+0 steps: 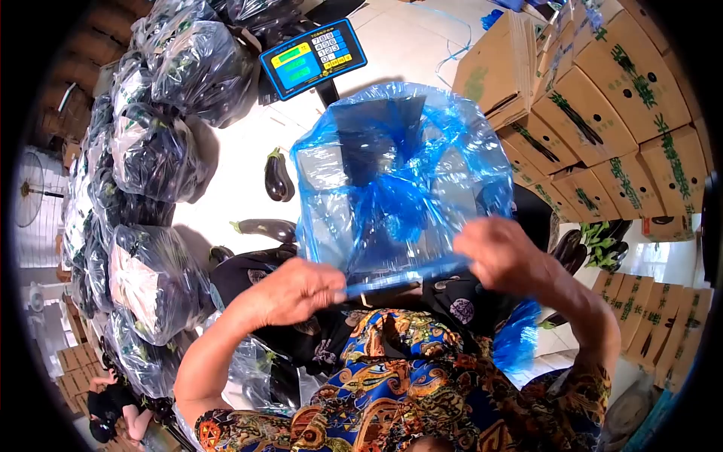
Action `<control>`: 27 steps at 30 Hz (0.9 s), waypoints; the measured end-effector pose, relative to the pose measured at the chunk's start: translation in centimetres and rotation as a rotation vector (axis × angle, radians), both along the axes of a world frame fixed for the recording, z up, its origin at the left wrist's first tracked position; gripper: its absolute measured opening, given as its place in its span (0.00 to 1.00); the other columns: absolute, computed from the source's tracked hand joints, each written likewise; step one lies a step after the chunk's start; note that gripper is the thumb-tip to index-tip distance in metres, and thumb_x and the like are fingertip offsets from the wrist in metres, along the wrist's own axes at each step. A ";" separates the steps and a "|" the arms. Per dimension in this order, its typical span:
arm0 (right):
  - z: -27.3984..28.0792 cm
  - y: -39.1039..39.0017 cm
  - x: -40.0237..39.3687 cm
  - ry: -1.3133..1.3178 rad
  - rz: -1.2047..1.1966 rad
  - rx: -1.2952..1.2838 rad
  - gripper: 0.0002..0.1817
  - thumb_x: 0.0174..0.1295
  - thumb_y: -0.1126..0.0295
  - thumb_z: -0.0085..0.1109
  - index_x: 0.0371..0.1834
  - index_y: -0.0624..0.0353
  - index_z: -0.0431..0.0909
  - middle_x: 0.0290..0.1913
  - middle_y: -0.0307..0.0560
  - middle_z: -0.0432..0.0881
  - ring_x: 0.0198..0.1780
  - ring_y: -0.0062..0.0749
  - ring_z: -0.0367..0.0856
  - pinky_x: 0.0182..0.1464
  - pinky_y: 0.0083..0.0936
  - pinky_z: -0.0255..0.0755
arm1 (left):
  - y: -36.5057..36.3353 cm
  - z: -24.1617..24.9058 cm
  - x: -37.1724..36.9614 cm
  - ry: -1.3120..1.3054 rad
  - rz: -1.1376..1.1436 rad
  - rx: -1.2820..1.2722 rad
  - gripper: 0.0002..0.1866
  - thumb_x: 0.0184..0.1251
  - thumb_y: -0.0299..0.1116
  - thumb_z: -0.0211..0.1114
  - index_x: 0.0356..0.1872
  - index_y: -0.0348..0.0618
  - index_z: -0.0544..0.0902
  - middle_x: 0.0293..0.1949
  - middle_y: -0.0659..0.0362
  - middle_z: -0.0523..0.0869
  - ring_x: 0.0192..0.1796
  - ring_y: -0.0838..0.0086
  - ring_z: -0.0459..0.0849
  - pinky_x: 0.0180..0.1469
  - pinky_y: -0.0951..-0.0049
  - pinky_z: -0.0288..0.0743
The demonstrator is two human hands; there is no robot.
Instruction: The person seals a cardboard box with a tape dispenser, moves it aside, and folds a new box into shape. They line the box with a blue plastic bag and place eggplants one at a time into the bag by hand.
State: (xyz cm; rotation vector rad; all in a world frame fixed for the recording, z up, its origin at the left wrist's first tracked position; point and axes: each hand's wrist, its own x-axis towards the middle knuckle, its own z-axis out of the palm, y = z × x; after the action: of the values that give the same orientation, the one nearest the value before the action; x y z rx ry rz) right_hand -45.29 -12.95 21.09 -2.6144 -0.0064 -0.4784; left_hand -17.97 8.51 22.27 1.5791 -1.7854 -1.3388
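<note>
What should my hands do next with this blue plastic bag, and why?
I'd probably draw the near edge of the blue plastic bag taut by easing both hands apart: your left hand and right hand appear to hold that edge at either end, while the film is still bunched and creased in the middle.

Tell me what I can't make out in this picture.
All in the head view:
Scale display: digits too small to read.
Scale post: lower end hidden behind the blue bag.
Left hand and right hand: blur hides exact finger placement.
Far person, lower left: hands' work too small to tell.
</note>
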 end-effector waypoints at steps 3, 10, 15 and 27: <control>0.0 2.9 -2.8 0.493 0.076 0.059 0.03 0.48 0.77 0.55 0.28 0.58 0.74 0.28 0.47 0.76 0.33 0.42 0.79 0.36 0.37 0.72 | 1.5 -2.3 -1.6 0.008 -0.150 0.009 0.07 0.62 0.29 0.65 0.39 0.39 0.81 0.30 0.51 0.80 0.36 0.56 0.82 0.38 0.63 0.75; -14.1 3.6 -4.8 0.707 -0.043 -0.234 0.06 0.58 0.71 0.53 0.32 0.54 0.82 0.33 0.45 0.82 0.41 0.42 0.82 0.48 0.47 0.70 | 3.7 -17.2 -6.3 -0.874 -0.282 0.009 0.13 0.64 0.38 0.58 0.41 0.47 0.87 0.46 0.53 0.86 0.58 0.56 0.77 0.58 0.52 0.65; -16.7 3.9 -3.0 1.047 -0.170 -0.316 0.10 0.62 0.69 0.50 0.30 0.55 0.83 0.35 0.52 0.86 0.46 0.43 0.84 0.46 0.48 0.68 | 0.9 -15.3 -6.6 -0.831 -0.391 0.324 0.21 0.63 0.38 0.57 0.55 0.43 0.80 0.53 0.51 0.82 0.61 0.55 0.75 0.61 0.49 0.66; -0.6 1.0 -4.5 0.506 -0.096 -0.160 0.07 0.62 0.68 0.58 0.41 0.56 0.80 0.40 0.42 0.80 0.44 0.36 0.81 0.45 0.33 0.78 | 3.2 -4.5 -3.1 -0.571 -0.017 0.038 0.13 0.63 0.38 0.64 0.45 0.44 0.82 0.39 0.51 0.84 0.43 0.54 0.84 0.44 0.56 0.79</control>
State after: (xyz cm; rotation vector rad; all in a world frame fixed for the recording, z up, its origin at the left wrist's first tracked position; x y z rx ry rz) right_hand -49.78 -11.91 20.45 -2.8286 0.2559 0.1697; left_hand -21.04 11.68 17.73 2.1249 -2.0945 -0.9879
